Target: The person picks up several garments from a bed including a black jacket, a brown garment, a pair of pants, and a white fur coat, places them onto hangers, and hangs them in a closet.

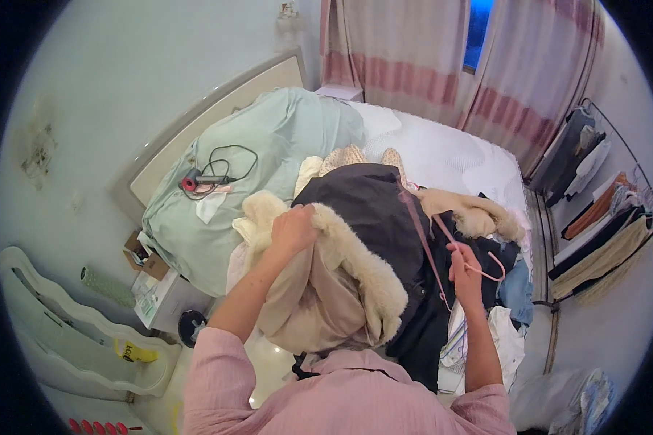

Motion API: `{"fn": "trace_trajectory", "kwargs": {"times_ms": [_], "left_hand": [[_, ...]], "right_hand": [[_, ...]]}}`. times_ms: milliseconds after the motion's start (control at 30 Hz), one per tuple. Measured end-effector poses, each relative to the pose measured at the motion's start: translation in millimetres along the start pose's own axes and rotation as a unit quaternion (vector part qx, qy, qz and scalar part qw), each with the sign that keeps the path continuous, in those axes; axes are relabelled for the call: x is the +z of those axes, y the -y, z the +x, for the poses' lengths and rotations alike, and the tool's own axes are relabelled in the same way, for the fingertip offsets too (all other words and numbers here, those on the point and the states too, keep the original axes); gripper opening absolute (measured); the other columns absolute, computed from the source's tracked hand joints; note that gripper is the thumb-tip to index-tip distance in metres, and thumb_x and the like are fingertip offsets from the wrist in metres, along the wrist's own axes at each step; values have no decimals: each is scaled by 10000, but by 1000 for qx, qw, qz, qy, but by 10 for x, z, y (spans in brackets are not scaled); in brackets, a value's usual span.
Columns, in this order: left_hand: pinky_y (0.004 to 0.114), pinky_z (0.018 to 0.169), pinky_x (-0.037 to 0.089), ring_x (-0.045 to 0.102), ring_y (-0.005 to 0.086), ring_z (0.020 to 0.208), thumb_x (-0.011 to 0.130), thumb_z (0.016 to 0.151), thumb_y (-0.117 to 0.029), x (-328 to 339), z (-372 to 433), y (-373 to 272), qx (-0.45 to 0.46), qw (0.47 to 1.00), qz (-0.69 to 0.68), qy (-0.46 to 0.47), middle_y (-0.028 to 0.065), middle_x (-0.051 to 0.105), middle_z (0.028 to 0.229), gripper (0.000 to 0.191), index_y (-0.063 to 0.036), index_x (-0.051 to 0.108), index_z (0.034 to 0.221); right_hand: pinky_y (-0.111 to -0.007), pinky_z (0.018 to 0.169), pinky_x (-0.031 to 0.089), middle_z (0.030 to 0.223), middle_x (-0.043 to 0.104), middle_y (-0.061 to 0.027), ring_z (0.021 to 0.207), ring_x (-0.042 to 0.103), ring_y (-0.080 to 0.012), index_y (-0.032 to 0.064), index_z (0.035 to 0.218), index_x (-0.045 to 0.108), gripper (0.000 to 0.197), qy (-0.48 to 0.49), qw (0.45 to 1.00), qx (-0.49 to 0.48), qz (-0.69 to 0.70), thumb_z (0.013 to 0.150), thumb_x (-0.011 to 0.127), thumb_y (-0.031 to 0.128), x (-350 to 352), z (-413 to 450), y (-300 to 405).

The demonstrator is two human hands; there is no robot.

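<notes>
My left hand (294,228) grips the collar edge of a cream fluffy garment with a beige lining (332,288), which hangs in front of me. A pink clothes hanger (427,253) is in my right hand (465,269), to the right of that garment; its hook points right. Beneath and behind the hanger lies a black garment (359,201), spread over the bed's near side. Just beyond my right hand, a tan fuzzy garment (462,209) rests on the pile.
A hair dryer (207,179) with a looped cord lies on mint-green bedding (272,130). Blue denim (516,293) and white clothes (505,337) lie at the right. Clothes hang on a rack (612,133) by the wall. At left stand a white nightstand (166,299) and a wavy-framed mirror (76,326).
</notes>
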State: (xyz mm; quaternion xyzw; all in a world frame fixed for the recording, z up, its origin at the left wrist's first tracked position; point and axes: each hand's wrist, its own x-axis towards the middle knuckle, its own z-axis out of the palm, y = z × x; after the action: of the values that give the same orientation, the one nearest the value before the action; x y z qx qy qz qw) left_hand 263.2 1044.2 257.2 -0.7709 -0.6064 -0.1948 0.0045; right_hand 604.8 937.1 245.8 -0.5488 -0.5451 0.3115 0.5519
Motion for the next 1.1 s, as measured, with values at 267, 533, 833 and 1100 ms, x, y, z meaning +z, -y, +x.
{"fn": "trace_trajectory", "kwargs": {"times_ms": [267,533,833,1100], "left_hand": [[448,685,478,616,338,807,687,669,-281,-90,-17,51,-14,1000,8,26,161,639,813,299,-86,620,886],[448,614,465,598,344,757,611,637,-64,-277,-330,-370,90,996,24,-1,126,572,854,276,-57,528,899],[377,763,458,562,312,816,709,671,-204,-180,-963,-539,30,943,-306,124,181,541,974,592,-70,488,1204],[388,774,429,584,247,858,716,616,-415,-5,-657,-311,231,965,3,124,108,594,944,582,-138,549,1099]], "right_hand": [[-187,426,274,531,423,53,461,372,-27,30,811,621,251,336,923,169,82,907,511,235,155,-622,352],[-197,417,236,524,392,69,454,335,-23,52,796,604,267,249,949,143,131,922,489,258,1177,-559,-108],[-224,562,381,685,555,37,635,461,-49,-21,808,627,176,218,968,66,103,851,574,142,1184,-381,-76],[-249,608,423,698,601,-71,674,541,-94,12,900,647,154,282,958,-49,18,823,596,135,1052,-325,82]]}}
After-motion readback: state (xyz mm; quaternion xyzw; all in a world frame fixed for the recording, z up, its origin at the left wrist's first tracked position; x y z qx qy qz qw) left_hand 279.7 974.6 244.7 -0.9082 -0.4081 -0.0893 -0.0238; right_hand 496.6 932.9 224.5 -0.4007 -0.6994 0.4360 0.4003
